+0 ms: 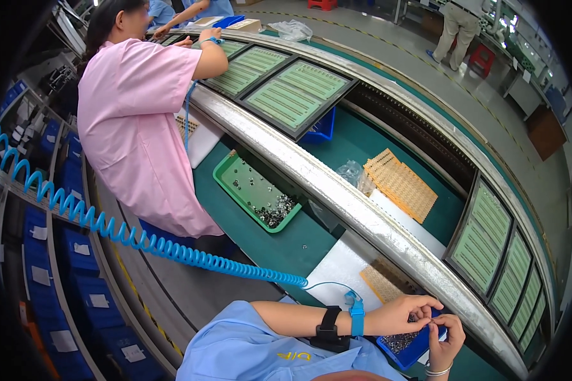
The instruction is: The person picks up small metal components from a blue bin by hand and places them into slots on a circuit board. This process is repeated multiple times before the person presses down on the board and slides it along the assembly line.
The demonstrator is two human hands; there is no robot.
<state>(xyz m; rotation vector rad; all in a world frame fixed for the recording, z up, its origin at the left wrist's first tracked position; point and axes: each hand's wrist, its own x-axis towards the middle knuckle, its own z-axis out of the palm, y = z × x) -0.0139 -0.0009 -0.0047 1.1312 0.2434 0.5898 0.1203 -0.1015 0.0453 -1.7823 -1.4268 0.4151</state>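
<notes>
My left hand [403, 314] reaches in from the left, with a black watch and a blue wrist strap [356, 315] on the forearm. My right hand [447, 340], with a thin bracelet at the wrist, comes up from the lower edge. The fingertips of both hands meet and pinch a tiny metal part [431, 322]. Right below them sits a small blue tray [419, 353] filled with several small metal parts. A tan perforated tray [380, 284] lies on a white pad [340, 267] just left of my hands.
A blue coiled cord [127, 236] runs from the wrist strap to the left. A co-worker in pink [133, 120] stands at the bench by a green tray [235, 190] of small parts. Beyond a metal rail [337, 190], black-framed green panels [295, 95] lie on the conveyor. Blue bins [76, 254] line the left shelves.
</notes>
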